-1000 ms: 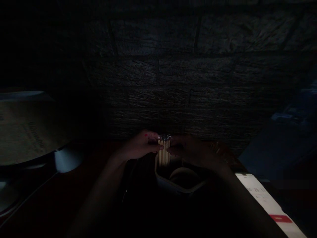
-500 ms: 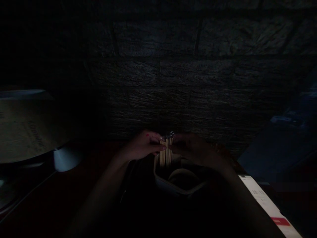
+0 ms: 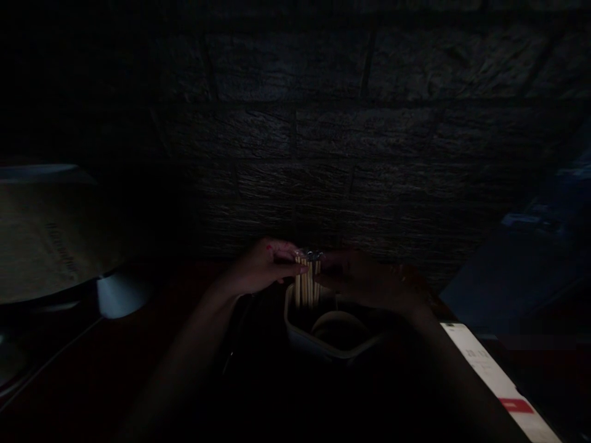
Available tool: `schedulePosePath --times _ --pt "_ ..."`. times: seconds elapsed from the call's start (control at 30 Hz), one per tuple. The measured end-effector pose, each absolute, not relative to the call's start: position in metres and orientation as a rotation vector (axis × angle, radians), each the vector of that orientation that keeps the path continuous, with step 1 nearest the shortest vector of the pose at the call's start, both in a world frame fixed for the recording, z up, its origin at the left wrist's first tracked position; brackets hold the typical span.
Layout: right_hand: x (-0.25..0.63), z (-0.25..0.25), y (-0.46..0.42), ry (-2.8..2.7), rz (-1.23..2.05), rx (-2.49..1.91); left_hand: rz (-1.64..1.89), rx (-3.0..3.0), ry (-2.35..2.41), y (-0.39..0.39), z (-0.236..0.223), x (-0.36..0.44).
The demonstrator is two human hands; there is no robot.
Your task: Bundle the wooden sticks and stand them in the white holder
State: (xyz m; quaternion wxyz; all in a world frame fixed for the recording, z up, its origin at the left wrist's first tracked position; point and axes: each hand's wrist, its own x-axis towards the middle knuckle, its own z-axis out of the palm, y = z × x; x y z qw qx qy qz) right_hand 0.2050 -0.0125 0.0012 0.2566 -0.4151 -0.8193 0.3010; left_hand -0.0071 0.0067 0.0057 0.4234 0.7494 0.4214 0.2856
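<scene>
Here, both hands (image 3: 262, 266) nearly closed, pinching upright stick bundle (image 3: 307, 284).

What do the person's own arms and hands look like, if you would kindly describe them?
The left hand and the right hand look bare, with no gloves visible, and no sleeves show on the forearms. The left hand bears a small red mark. Deep shadow hides finer detail, especially on the right.

The brick wall (image 3: 277, 135) is blocking reach beyond the sticks (image 3: 304, 289), the container (image 3: 316, 346) is hemming them below; overhead, space is seemingly lying free.
</scene>
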Motion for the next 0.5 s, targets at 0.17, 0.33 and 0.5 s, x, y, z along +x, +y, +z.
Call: schedulePosePath --times 0.17,0.33,0.5 --pt "0.213 0.011 -0.018 -2.269 0.804 -1.151 0.694 1.845 1.040 0.008 0.003 -0.005" --pt "0.217 0.019 -0.024 -2.233 0.741 -1.217 0.698 1.806 0.994 0.009 0.003 -0.005" --pt "0.222 0.024 -0.028 -2.216 0.579 -1.194 0.699 1.809 1.018 0.007 0.005 -0.004"
